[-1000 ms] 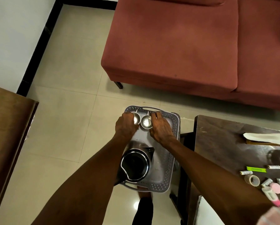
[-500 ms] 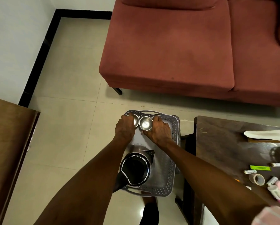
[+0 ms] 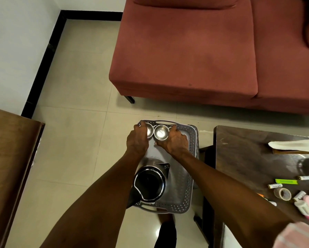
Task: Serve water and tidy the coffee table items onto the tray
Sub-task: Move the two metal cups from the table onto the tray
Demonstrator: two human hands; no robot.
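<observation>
**Two steel cups held on a grey tray over a tiled floor**

A tiled floor (image 3: 75, 140) is seen from above, with a red sofa (image 3: 185, 51) at the far side and a dark surface (image 3: 248, 158) to the right, where batteries (image 3: 275, 185), a tape roll (image 3: 283, 193) and a green strip (image 3: 286, 181) are scattered. A grey perforated tray (image 3: 190, 176) is seen between the forearms. On it a kettle (image 3: 150, 185) stands at the near end. At the far end, the left cup (image 3: 148, 130) is gripped by the left hand (image 3: 137, 142), and the right cup (image 3: 161, 132) is gripped by the right hand (image 3: 175, 142). The two cups stand side by side.
</observation>
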